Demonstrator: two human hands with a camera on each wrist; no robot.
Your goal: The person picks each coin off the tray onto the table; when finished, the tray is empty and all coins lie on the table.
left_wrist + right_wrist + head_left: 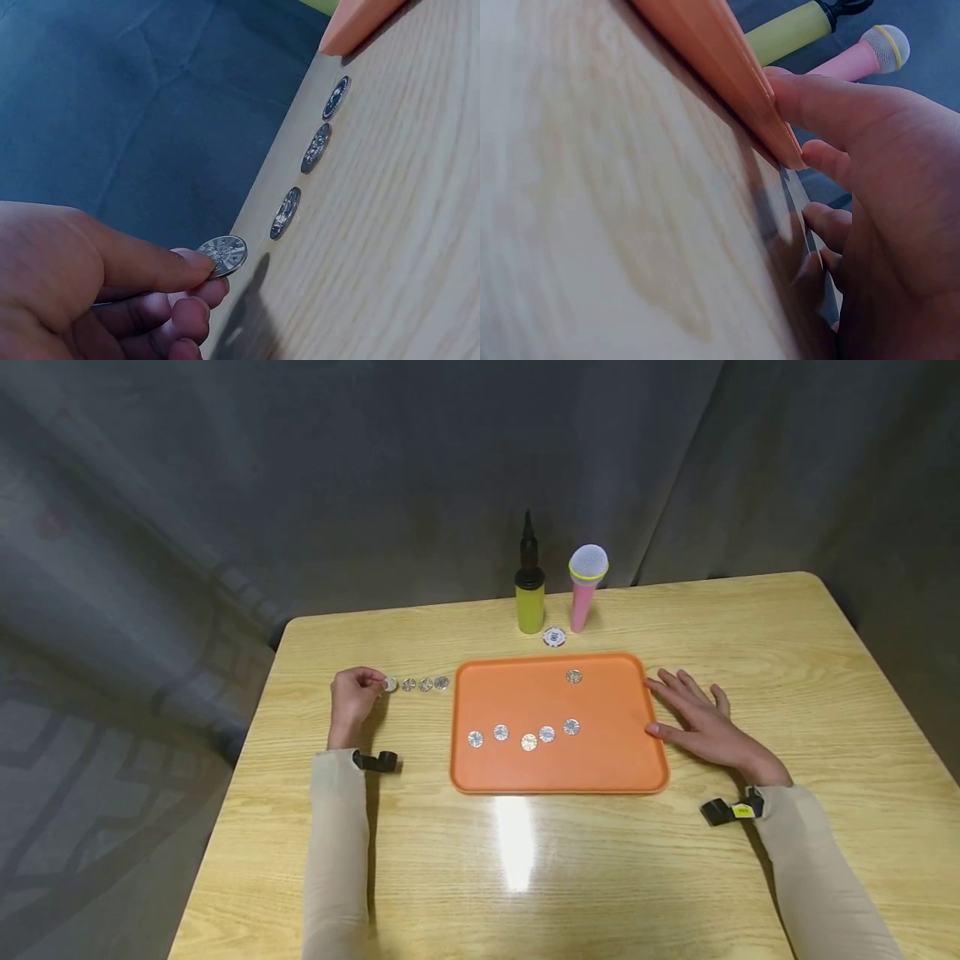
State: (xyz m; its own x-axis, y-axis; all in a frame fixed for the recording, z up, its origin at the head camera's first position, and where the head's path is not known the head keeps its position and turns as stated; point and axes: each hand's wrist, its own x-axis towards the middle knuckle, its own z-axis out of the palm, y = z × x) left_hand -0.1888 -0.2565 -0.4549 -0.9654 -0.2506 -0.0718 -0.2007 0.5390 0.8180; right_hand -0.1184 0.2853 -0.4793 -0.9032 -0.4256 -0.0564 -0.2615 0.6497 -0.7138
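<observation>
Between thumb and fingers my left hand (354,700) pinches a silver coin (227,254), held just above the wood beside the left end of a row of coins. That row has three silver coins (426,685) lying flat, leading toward the orange tray (555,783). Inside the tray lie several more coins (572,727), most in a loose line across the middle and one near the far rim. My right hand (708,727) rests at the tray's right edge, its fingers spread, with thumb and index fingertip touching the rim.
Behind the tray stand a yellow-green hand pump (530,610) with a black top and a pink toy microphone (582,602). A white and red poker chip (555,637) lies in front of them. A dark curtain (420,485) hangs behind the wooden table (600,877).
</observation>
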